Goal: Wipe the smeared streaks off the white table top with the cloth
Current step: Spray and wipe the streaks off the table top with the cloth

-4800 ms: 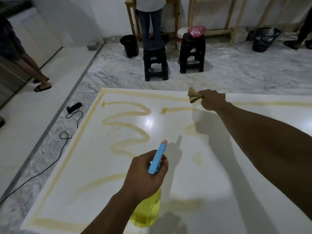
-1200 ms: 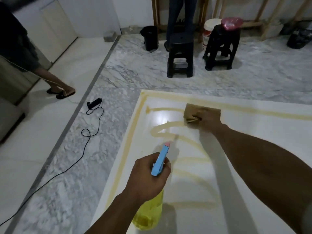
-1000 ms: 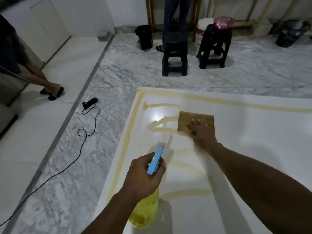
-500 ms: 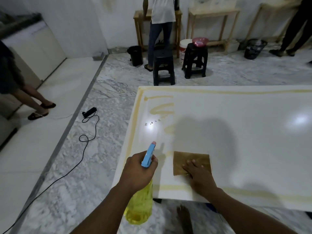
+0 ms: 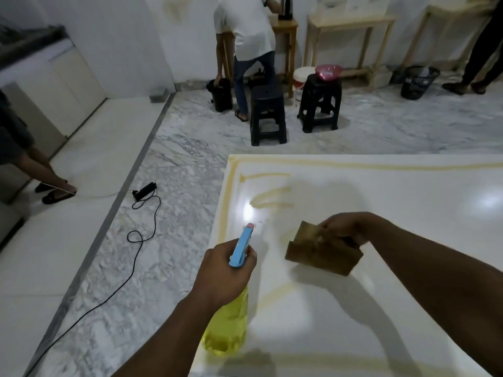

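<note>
DONE: glossy white worktop (image 5: 386,308) centre looks clean | TO DO: yellowish smeared streaks (image 5: 272,197) (far, left, near edges) | right grip (image 5: 343,227) pinches folded brown cloth (image 5: 321,254) | left grip (image 5: 221,273) holds yellow spray bottle (image 5: 226,331)

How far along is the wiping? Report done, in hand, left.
Done: the table top looks clean centre and right. In hand: right hand grips the cloth above it; left hand holds the spray bottle. Left: short streaks at the far-left corner, the border line, a near streak.
</note>
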`<state>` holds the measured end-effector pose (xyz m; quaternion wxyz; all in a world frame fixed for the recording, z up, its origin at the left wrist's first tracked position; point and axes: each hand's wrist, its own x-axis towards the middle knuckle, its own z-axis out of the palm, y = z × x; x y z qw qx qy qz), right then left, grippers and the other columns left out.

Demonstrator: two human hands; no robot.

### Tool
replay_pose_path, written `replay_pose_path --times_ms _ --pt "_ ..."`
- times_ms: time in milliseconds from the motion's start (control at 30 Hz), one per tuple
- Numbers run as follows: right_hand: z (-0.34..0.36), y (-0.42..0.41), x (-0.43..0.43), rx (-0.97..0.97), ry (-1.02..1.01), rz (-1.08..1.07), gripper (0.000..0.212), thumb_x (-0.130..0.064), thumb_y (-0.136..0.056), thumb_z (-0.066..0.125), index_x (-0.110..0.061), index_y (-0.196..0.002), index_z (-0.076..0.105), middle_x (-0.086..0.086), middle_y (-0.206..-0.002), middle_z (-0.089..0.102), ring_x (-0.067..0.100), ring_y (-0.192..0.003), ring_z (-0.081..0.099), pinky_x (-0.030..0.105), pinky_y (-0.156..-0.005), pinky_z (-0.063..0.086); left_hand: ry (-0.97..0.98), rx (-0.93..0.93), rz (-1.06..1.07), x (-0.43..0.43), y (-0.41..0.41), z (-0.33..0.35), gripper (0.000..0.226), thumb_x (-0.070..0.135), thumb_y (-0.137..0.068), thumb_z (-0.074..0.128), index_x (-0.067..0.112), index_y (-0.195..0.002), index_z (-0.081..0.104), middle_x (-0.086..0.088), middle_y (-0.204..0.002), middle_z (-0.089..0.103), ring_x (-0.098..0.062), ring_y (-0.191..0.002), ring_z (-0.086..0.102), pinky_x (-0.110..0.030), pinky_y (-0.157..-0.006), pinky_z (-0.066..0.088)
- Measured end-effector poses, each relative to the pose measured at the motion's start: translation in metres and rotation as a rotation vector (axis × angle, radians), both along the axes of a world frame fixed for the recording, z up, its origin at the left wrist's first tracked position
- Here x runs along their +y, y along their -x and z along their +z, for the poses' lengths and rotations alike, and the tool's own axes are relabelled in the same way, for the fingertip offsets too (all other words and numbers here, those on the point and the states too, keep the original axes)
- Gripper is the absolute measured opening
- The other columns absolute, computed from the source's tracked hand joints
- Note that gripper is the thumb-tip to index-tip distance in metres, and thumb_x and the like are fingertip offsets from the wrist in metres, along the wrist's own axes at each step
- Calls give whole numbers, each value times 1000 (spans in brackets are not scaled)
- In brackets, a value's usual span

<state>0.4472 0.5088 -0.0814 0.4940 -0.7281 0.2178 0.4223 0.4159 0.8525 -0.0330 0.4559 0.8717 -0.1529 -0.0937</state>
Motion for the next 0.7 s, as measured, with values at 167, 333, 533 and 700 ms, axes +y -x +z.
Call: replay_pose_path --times_ms 167,333,533,700 --pt "25 -158 -22 -387 477 89 31 -7 -91 56 -7 -119 69 20 -118 66 36 -104 63 42 -88 52 21 19 25 -14 -70 -5 30 28 -95 66 17 -69 55 -10 -58 51 -12 -49 44 -26 -51 39" --pt "2 -254 -16 -651 794 97 38 -6 -90 46 -21 -116 70 15 -105 66 30 -82 54 35 -71 44 23 -10 81 -28 -120 -16 37 22 -95 68 29 -63 50 10 -50 46 -9 -46 41 -15 -50 34" --pt "-112 -230 10 -636 846 305 40 -45 -92 54 -25 -124 66 10 -134 58 33 -121 54 38 -97 45 10 21 63 -26 -128 -37 21 32 -92 65 22 -75 61 0 -59 53 -22 -55 53 -23 -53 41" --pt "-136 -144 38 -760 876 353 37 -27 -99 53 -23 -135 59 7 -153 44 32 -142 38 44 -105 39 -13 25 57 -12 -107 -40 23 31 -92 65 24 -71 58 0 -58 53 -21 -53 52 -30 -53 44"
